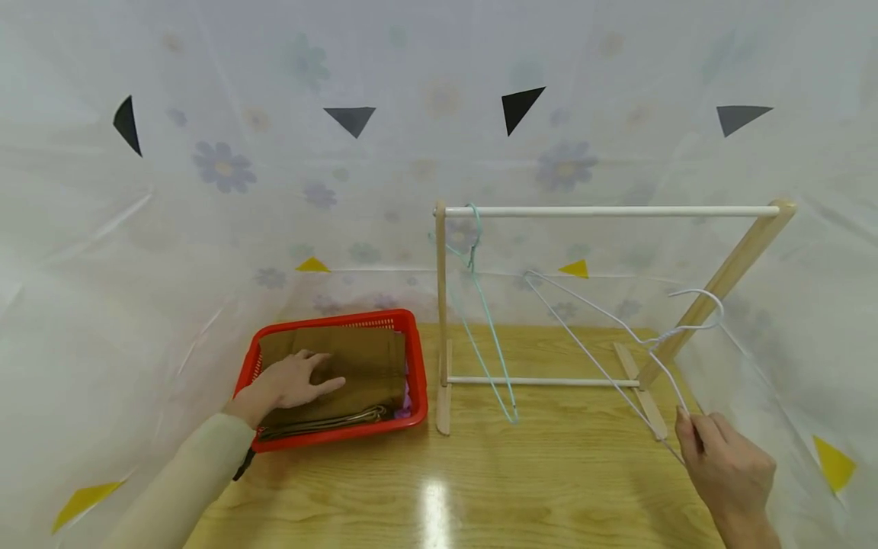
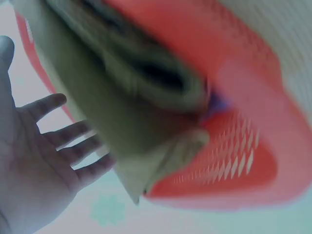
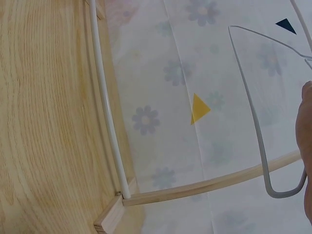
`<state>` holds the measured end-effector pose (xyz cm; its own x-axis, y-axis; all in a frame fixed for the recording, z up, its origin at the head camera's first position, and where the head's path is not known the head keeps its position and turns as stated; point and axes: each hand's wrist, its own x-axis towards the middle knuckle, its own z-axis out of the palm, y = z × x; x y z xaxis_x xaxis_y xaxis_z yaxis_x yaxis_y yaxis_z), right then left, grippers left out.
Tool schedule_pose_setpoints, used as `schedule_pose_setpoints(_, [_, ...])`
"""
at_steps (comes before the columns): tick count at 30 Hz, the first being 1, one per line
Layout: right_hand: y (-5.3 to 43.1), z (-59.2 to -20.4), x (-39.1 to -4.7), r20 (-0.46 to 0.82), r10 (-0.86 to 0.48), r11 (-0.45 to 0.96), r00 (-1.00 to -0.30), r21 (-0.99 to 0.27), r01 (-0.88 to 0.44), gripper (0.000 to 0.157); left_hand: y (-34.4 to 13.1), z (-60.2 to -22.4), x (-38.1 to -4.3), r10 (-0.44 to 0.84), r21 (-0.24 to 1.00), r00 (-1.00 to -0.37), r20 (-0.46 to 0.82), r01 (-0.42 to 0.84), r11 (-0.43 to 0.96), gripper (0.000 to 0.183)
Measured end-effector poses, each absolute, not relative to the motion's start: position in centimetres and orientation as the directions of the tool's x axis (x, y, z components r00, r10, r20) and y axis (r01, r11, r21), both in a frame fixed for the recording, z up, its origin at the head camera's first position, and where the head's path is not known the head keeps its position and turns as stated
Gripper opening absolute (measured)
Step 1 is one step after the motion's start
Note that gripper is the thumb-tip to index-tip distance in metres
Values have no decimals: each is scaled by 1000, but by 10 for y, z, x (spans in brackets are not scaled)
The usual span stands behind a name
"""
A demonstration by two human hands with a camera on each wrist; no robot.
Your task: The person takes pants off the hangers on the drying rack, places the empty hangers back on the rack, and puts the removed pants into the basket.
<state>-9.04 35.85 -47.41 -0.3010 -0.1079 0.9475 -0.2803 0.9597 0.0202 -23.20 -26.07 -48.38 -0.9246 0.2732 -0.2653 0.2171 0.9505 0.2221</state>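
Observation:
My left hand (image 1: pixel 293 381) is over the red basket (image 1: pixel 415 358), fingers spread above folded brown cloth (image 1: pixel 363 354). In the left wrist view the palm and outstretched fingers show beside the brown cloth (image 2: pixel 122 117), with nothing held. A bit of purple cloth (image 1: pixel 406 396) shows at the basket's right side. At the right, my right hand (image 1: pixel 730 461) grips a white wire hanger (image 1: pixel 597 366) by one end, its hook upward and its other end pointing left, in front of the rack. The right wrist view shows the hanger (image 3: pixel 253 112) and only the edge of the hand.
A wooden rack (image 1: pixel 442 305) with a white top rail (image 1: pixel 610 211) stands on the wood-grain table (image 1: pixel 535 480). One mint-green hanger (image 1: pixel 490 320) hangs near the rail's left end. Flower-printed sheeting (image 1: pixel 425 114) with black and yellow triangles encloses the back and sides.

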Motion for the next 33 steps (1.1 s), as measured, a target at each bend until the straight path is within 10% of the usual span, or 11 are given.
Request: schedule_pose_setpoints(33, [357,-482,-96,956,-87,959,-279,4,-285,59,-289,-493,-270,131,123,-893,-430,86,989,106])
